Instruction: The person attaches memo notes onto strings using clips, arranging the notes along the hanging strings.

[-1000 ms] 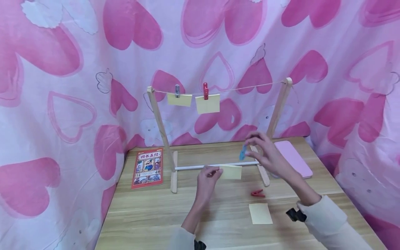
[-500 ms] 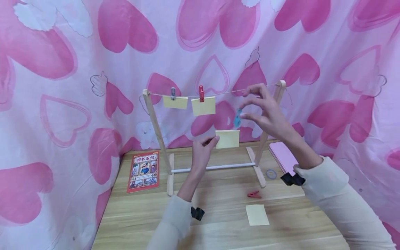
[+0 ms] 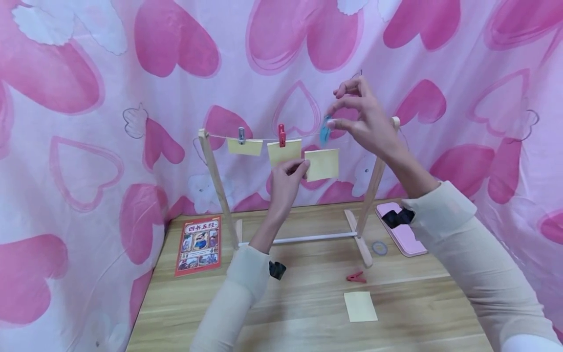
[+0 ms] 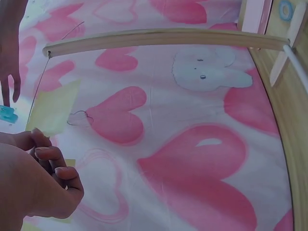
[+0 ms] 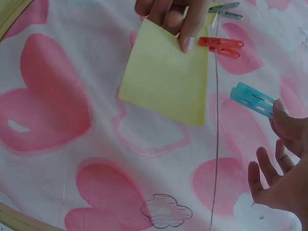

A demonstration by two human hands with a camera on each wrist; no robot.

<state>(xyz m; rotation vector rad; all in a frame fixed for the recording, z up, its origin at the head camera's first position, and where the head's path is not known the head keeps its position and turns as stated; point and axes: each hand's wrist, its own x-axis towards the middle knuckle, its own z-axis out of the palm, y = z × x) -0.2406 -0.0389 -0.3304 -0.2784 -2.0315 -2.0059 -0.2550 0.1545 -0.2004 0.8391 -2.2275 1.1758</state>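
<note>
My left hand (image 3: pixel 286 186) pinches a pale yellow sticky note (image 3: pixel 323 164) by its left edge, just below the string (image 5: pixel 216 144). In the right wrist view the note (image 5: pixel 166 74) lies beside the string, apart from it. Between thumb and finger, my right hand (image 3: pixel 369 122) holds a blue clothespin (image 3: pixel 325 131) by one end, above the note. On the string to the left, a grey clothespin (image 3: pixel 241 136) and a red clothespin (image 3: pixel 282 135) each hold a yellow note; my left hand partly hides the second note.
A wooden frame (image 3: pixel 216 181) with a white crossbar (image 3: pixel 316 237) carries the string. On the table lie a red comic-style booklet (image 3: pixel 199 245), a pink case (image 3: pixel 402 234), a grey ring (image 3: pixel 379 248), another red clothespin (image 3: pixel 356 277) and a loose yellow note (image 3: pixel 360 307). A heart-patterned curtain (image 3: pixel 176 39) hangs behind.
Both hands have risen from near the crossbar to the string, the left carrying the note and the right the blue clothespin. The head view has shifted slightly.
</note>
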